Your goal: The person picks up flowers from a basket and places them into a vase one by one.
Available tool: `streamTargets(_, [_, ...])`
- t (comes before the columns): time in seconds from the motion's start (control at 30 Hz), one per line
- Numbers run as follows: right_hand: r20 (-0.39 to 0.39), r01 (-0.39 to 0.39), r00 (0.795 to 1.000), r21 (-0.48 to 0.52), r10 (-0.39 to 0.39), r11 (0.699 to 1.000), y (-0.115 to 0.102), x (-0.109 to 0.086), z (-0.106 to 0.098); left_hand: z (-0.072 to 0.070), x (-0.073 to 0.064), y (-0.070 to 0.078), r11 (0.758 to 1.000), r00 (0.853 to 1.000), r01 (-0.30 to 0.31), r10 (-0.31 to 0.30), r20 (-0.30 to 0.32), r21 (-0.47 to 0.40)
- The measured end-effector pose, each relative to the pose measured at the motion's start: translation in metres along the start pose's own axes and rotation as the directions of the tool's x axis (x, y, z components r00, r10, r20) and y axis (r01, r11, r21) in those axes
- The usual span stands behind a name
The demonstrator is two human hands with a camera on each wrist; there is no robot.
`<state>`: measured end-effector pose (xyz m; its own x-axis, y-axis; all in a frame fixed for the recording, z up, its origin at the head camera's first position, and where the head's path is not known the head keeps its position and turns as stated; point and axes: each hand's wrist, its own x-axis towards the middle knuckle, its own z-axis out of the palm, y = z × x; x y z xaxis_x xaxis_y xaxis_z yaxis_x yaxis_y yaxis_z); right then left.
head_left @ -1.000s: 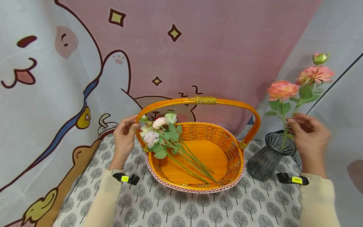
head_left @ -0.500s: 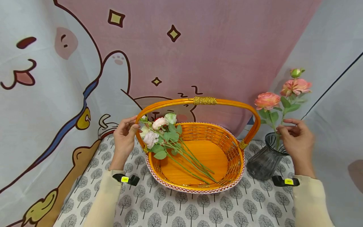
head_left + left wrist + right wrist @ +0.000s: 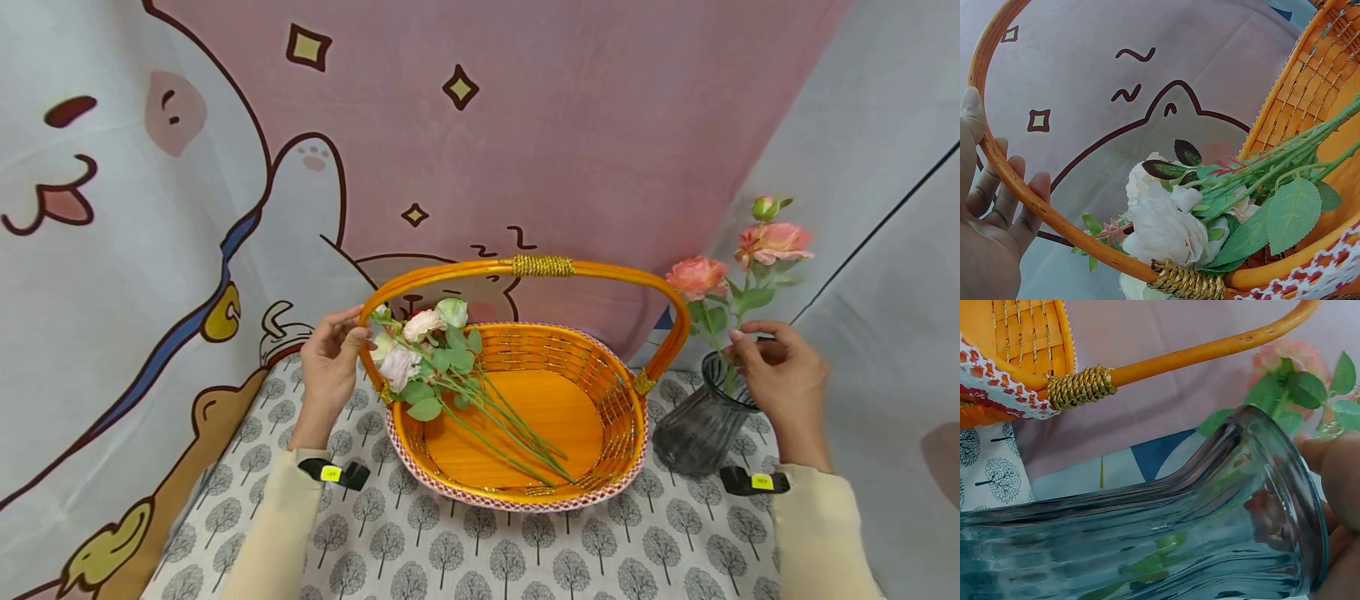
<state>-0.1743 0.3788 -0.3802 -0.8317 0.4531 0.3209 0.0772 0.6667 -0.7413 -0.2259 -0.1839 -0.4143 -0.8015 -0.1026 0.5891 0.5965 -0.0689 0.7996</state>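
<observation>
Pink-and-white cartoon-print backdrop (image 3: 600, 125) hanging behind a white tablecloth (image 3: 480, 550) with grey tree motifs, dark diagonal line (image 3: 877, 231) at right.

Handled basket (image 3: 558, 400) near back edge of table (image 3: 420, 550), stemmed flowers (image 3: 442, 360) inside, blooms (image 3: 424, 325) left; vase (image 3: 690, 429) by back-right corner, flower spray (image 3: 754, 298) in it.

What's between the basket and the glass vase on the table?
Only a narrow strip of tree-print tablecloth separates the basket from the glass vase; no object lies there, as the head view shows.
</observation>
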Motion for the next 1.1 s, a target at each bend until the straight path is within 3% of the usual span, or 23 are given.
streamTargets(0.13, [0.008, -0.001, 1.000, -0.078, 0.002, 0.997, 0.001, -0.004, 0.000, 0.001, 0.000, 0.000, 1.000, 1.000, 0.004, -0.004, -0.004, -0.009])
streamTargets(0.23, [-0.034, -0.017, 0.999, -0.128, 0.013, 0.992, 0.001, -0.008, 0.001, 0.001, 0.000, -0.001, 1.000, 1.000, 0.000, 0.000, 0.000, 0.003])
streamTargets(0.33, [-0.074, 0.044, 0.996, -0.150, -0.056, 0.988, 0.002, -0.011, 0.002, 0.001, 0.000, -0.002, 1.000, 1.000, -0.002, 0.002, 0.005, 0.017])
streamTargets(0.43, [-0.067, 0.128, 0.988, -0.177, -0.141, 0.976, 0.006, -0.012, 0.003, 0.001, 0.000, -0.001, 1.000, 1.000, 0.005, -0.005, -0.001, 0.031])
streamTargets(0.5, [-0.045, 0.131, 0.989, -0.193, -0.142, 0.972, 0.009, -0.012, 0.003, 0.000, 0.000, -0.001, 0.999, 1.000, 0.011, -0.011, -0.007, 0.039])
streamTargets(0.67, [0.017, -0.035, 0.999, -0.187, 0.039, 0.982, 0.011, -0.013, 0.000, 0.000, 0.000, -0.001, 1.000, 1.000, 0.020, -0.019, -0.012, 0.022])
streamTargets(0.83, [0.085, -0.213, 0.969, -0.191, 0.232, 0.958, 0.009, -0.014, -0.001, 0.000, 0.000, -0.002, 1.000, 1.000, 0.002, -0.002, -0.008, 0.007])
streamTargets(1.1, [0.027, -0.318, 0.946, -0.128, 0.324, 0.939, 0.011, -0.025, -0.007, 0.001, 0.000, -0.001, 1.000, 1.000, -0.022, 0.022, 0.001, 0.001])
